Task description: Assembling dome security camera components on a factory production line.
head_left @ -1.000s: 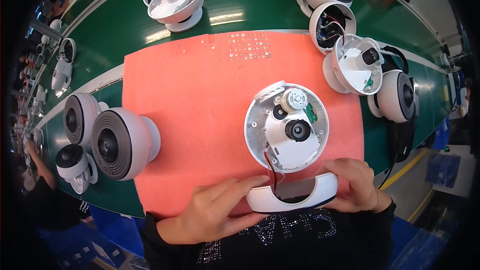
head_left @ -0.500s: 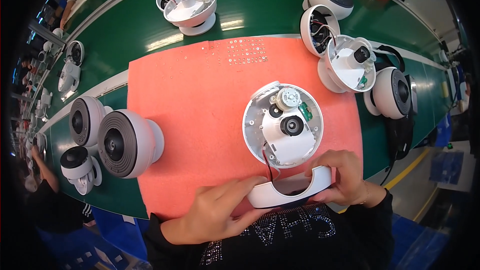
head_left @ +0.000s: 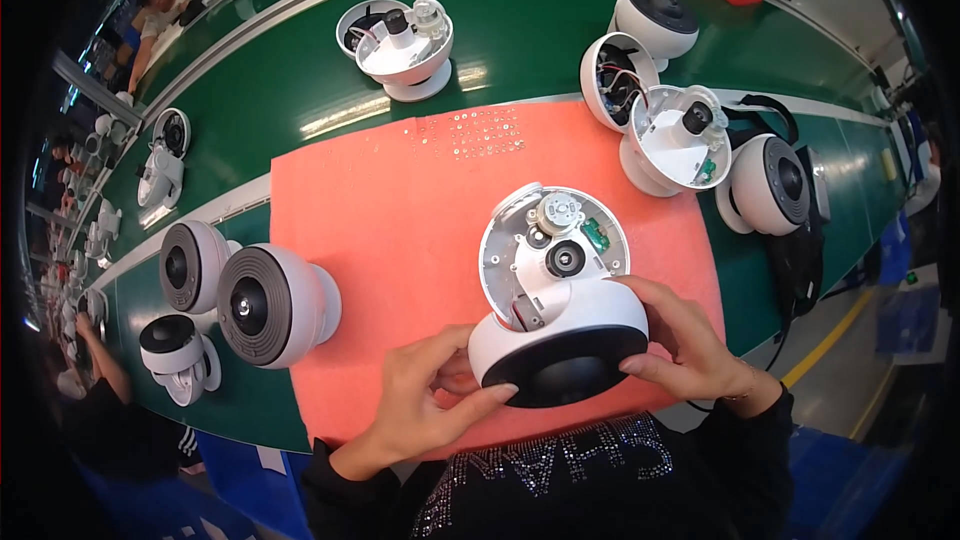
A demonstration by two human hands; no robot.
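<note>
I steer both hands onto a white domed plastic camera shell with a dark round face (head_left: 560,345), held at the near edge of the orange mat (head_left: 400,230) on the tabletop: left hand (head_left: 425,405) and right hand (head_left: 685,340) clasp its sides. It looks light, rigid and smooth; exposed parts (head_left: 550,240) above seem fragile, so grip the rim.

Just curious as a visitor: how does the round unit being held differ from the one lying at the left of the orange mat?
The held unit is open, its motor and wires exposed; the left unit is closed. The held unit is gripped by both hands, left hand and right hand; the left unit lies untouched on its side. Both have white rounded shells with dark faces.
</note>
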